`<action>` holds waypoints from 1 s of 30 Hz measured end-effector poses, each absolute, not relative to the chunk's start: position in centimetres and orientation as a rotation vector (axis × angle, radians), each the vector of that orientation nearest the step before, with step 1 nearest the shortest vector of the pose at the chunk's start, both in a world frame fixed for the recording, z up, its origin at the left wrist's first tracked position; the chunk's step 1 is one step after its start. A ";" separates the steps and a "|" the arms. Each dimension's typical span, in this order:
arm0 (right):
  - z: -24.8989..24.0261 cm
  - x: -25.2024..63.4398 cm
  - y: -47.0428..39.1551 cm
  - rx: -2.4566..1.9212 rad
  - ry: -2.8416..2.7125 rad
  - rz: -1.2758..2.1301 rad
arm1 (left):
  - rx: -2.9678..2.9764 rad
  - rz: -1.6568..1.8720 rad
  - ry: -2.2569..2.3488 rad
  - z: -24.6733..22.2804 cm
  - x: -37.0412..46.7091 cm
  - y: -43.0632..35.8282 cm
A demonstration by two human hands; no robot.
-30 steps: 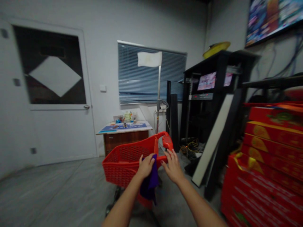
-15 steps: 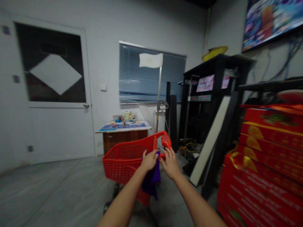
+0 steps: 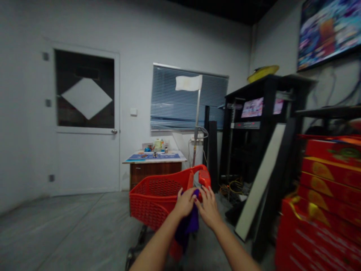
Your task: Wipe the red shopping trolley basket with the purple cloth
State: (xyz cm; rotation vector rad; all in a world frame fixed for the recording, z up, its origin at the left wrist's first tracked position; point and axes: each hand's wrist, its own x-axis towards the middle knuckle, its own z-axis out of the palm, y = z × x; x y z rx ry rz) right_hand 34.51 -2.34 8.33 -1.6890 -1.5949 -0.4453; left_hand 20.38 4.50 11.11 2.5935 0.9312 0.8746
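Note:
A red plastic shopping cart stands in front of me, its handle end toward my hands. My left hand is closed on a purple cloth, which hangs down beside the basket. Right beside it, at the cart's red handle, is my right hand, fingers spread and the thumb near the cloth's top edge. Whether the right fingertips touch the cloth or the handle is hard to tell.
Behind the cart is a wooden cabinet with small items on top. Stacked red boxes stand at the right, near a leaning pale board and a black rack. A white door is at the left.
The view has shifted, so the room and cart appear further right and lower. Both hands stay by the handle, the left still holding the purple cloth.

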 end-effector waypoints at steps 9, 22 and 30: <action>8.3 33.6 -2.5 -1.701 -1.554 -0.495 | 2.500 0.944 1.054 10.6 20.6 4.7; 9.6 36.0 -3.5 -1.664 -1.758 -0.340 | 2.507 0.894 1.054 10.3 17.6 5.6; 8.2 34.9 -3.2 -1.567 -1.677 -0.358 | 2.639 1.018 0.906 10.5 19.9 3.7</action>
